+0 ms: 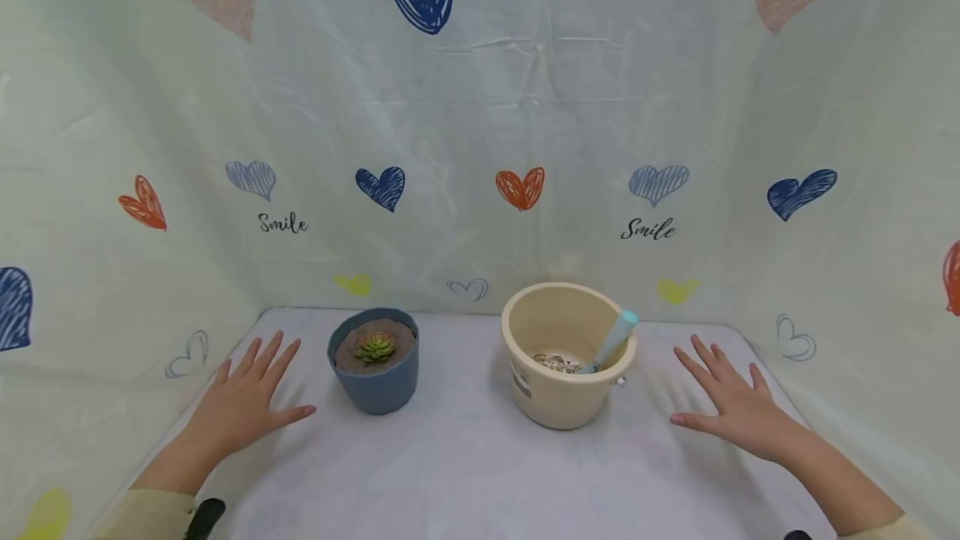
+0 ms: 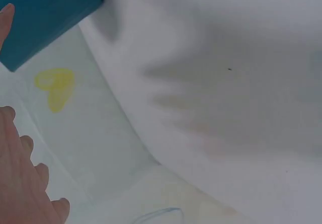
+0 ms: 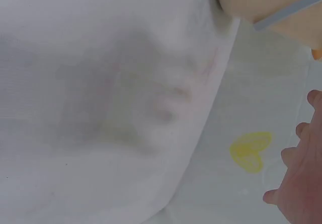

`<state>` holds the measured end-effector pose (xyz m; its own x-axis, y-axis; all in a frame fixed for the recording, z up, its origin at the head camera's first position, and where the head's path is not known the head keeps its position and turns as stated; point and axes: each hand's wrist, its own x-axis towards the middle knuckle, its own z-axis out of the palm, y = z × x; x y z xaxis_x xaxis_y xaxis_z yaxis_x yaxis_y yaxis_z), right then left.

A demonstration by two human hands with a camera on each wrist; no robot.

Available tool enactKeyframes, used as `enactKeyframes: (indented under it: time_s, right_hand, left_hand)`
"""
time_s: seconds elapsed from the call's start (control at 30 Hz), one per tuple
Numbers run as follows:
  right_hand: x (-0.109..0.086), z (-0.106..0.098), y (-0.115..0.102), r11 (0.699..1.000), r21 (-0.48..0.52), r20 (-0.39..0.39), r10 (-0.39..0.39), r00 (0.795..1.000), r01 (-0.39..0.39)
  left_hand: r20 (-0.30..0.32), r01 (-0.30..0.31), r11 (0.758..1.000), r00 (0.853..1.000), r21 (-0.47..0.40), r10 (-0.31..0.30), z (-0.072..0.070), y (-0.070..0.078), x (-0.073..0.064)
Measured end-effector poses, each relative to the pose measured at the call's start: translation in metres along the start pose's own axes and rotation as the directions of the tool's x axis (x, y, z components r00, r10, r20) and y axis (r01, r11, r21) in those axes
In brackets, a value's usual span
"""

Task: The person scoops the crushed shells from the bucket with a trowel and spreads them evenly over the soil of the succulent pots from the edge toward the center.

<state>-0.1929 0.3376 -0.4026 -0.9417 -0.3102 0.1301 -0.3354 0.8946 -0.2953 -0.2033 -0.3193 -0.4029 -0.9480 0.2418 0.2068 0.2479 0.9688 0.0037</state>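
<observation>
My left hand (image 1: 243, 407) is held with fingers spread, left of a blue pot (image 1: 378, 386) and apart from it. A green succulent (image 1: 374, 347) sits in brown soil in that pot. On the other side, my right hand (image 1: 738, 407) has its fingers spread and holds nothing, to the right of a beige bucket (image 1: 562, 402). Inside the bucket lies some loose grainy material (image 1: 555, 362), and a tool with a light blue handle (image 1: 617, 340) leans against its rim; its lower end is partly hidden. Shadows of both hands fall on the table.
The white-covered table (image 1: 450, 473) has its far edge close behind the pot and bucket. A pale curtain (image 1: 465, 107) printed with hearts and "Smile" hangs behind the table and along both sides.
</observation>
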Motion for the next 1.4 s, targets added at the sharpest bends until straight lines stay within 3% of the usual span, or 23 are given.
enactKeyframes:
  time_s: [0.53, 0.9, 1.1, 1.27, 1.4]
  right_hand:
    - [0.016, -0.023, -0.020, 0.989, 0.146, 0.028, -0.018, 0.999, 0.014]
    - [0.034, -0.041, -0.038, 0.977, 0.213, 0.062, -0.036, 0.997, 0.022]
    - [0.045, -0.049, -0.046, 0.979, 0.202, 0.051, -0.046, 0.998, 0.034]
    - [0.055, -0.051, -0.050, 0.979, 0.199, 0.036, -0.060, 0.998, 0.052]
    - [0.065, -0.051, -0.052, 0.966, 0.251, 0.034, -0.065, 0.997, 0.055]
  left_hand:
    - [-0.008, -0.125, 0.992, 0.992, -0.025, 0.124, -0.033, 0.047, 0.021]
    - [-0.021, -0.205, 0.976, 0.979, -0.076, 0.204, -0.034, 0.089, 0.043]
    - [-0.037, -0.245, 0.965, 0.970, -0.095, 0.242, -0.030, 0.118, 0.058]
    - [0.013, -0.280, 0.954, 0.959, -0.107, 0.282, -0.026, 0.139, 0.067]
    - [0.063, -0.278, 0.952, 0.956, -0.129, 0.288, -0.023, 0.154, 0.075]
